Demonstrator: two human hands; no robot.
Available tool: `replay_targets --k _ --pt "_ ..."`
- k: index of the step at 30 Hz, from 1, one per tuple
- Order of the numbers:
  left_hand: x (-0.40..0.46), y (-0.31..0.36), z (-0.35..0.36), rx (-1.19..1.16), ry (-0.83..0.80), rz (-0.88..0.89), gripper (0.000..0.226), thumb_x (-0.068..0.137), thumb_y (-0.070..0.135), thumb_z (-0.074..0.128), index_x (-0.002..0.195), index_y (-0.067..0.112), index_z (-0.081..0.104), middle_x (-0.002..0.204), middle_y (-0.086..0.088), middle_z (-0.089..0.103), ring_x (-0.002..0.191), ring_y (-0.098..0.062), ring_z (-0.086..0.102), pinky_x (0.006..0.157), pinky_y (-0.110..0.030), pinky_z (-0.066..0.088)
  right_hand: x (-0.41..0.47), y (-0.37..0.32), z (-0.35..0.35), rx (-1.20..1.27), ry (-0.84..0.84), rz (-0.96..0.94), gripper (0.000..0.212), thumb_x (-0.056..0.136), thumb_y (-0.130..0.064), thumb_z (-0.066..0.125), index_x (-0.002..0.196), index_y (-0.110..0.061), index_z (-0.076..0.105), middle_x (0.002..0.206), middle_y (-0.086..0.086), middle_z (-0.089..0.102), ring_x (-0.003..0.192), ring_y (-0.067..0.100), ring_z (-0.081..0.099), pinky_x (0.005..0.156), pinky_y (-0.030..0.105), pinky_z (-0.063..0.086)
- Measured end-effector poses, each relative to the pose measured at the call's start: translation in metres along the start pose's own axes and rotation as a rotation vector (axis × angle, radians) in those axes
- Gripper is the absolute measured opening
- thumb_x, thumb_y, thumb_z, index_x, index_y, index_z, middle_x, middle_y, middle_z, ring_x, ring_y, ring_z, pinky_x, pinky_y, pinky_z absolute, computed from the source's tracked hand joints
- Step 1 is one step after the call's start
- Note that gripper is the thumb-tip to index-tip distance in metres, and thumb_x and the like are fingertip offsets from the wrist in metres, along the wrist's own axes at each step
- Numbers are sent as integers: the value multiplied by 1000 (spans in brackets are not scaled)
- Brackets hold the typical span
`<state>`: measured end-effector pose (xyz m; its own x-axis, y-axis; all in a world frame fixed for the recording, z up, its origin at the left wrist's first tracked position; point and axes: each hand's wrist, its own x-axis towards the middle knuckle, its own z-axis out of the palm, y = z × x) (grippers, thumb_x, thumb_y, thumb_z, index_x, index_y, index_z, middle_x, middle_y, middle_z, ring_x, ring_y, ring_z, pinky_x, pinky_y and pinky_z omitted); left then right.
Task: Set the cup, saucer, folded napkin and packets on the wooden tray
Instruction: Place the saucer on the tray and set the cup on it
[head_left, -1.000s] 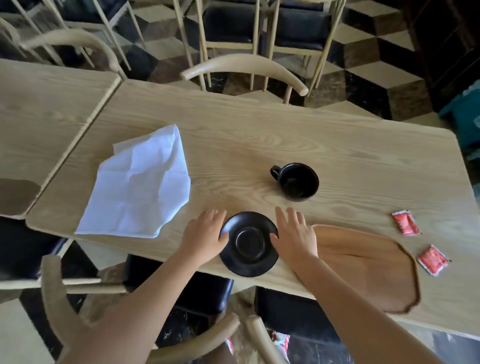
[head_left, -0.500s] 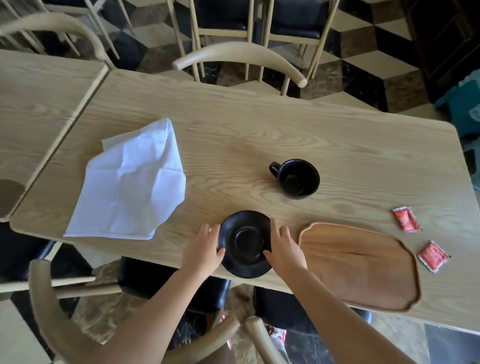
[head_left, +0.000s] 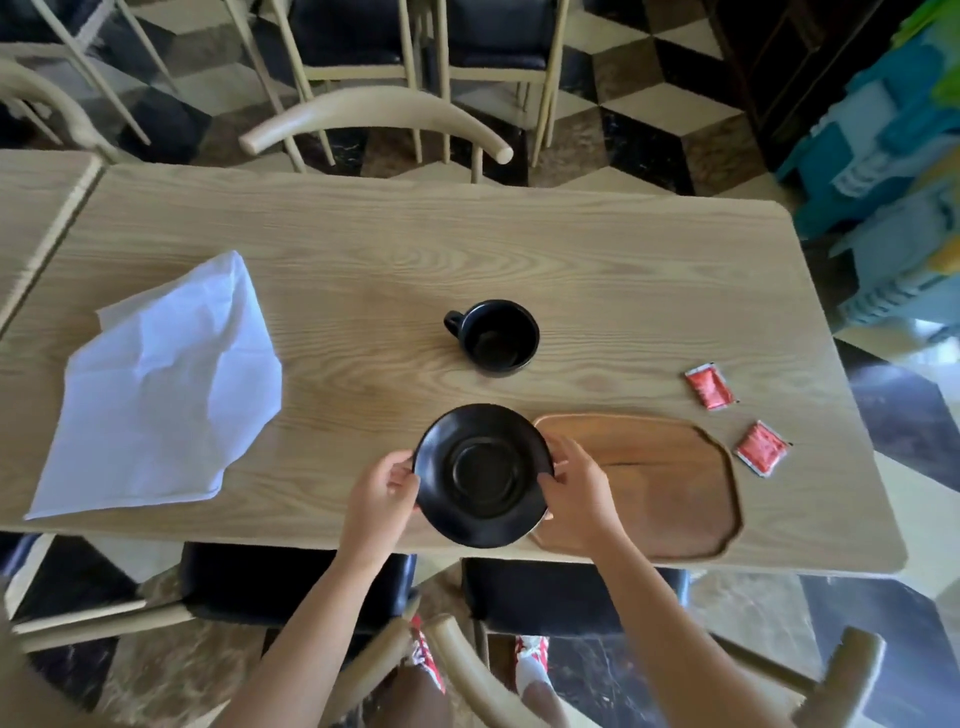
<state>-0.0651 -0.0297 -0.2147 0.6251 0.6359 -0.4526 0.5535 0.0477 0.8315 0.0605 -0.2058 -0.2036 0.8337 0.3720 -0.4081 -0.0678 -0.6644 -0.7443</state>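
I hold the black saucer by its two sides, lifted a little above the table's near edge. My left hand grips its left rim and my right hand grips its right rim. The saucer overlaps the left end of the brown wooden tray. The black cup stands empty behind the saucer, handle to the left. A white napkin lies spread out, unfolded, at the left. Two red packets lie to the right of the tray.
The light wooden table meets a second table at the left. A curved chair back stands at the far side. Black chair seats sit under the near edge. Blue-green crates stand at the right.
Both hands closed on the saucer's rim and lifted it off the table, shifting it right until it overlaps the tray's left end. The camera view rose and tilted down.
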Motion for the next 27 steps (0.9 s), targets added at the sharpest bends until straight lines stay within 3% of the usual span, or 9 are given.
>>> replay_targets --k 6,9,12,16,20,27 --pt "-19 29 71 -146 -137 -17 25 84 -2 55 101 16 61 91 -4 67 83 -18 65 66 -24 55 -5 49 -61 110 192 91 36 81 -1 61 113 -18 62 89 -7 59 81 19 59 73 27 44" --pt "-18 23 94 -106 -153 -28 30 83 -5 55 107 12 61 98 -9 67 89 -21 66 71 -31 58 -1 67 -74 135 202 119 36 81 -1 60 112 -20 62 91 -1 62 81 20 60 72 27 44" --pt "-17 20 105 -50 -113 -5 31 81 2 62 104 22 63 96 -6 69 89 -20 66 78 -38 57 1 78 -79 198 167 143 37 83 1 56 109 -24 61 84 1 61 75 17 60 55 18 50" --pt "-16 20 111 -50 -75 -5 29 81 4 65 105 20 63 92 -4 68 85 -22 66 73 -37 57 4 85 -80 281 121 173 44 81 6 51 111 -25 63 93 8 66 83 24 65 59 34 59" --pt "-16 20 112 -53 -52 -13 27 82 6 65 105 17 63 88 0 65 80 -20 65 72 -37 57 8 88 -79 350 52 202 45 81 9 48 103 -27 65 96 5 69 84 24 68 62 37 60" --pt "-15 12 109 -58 -25 -25 35 82 2 63 92 36 59 92 3 65 88 -17 64 75 -35 56 12 88 -77 351 9 210 43 84 8 48 105 -26 64 94 2 67 84 24 67 64 41 60"
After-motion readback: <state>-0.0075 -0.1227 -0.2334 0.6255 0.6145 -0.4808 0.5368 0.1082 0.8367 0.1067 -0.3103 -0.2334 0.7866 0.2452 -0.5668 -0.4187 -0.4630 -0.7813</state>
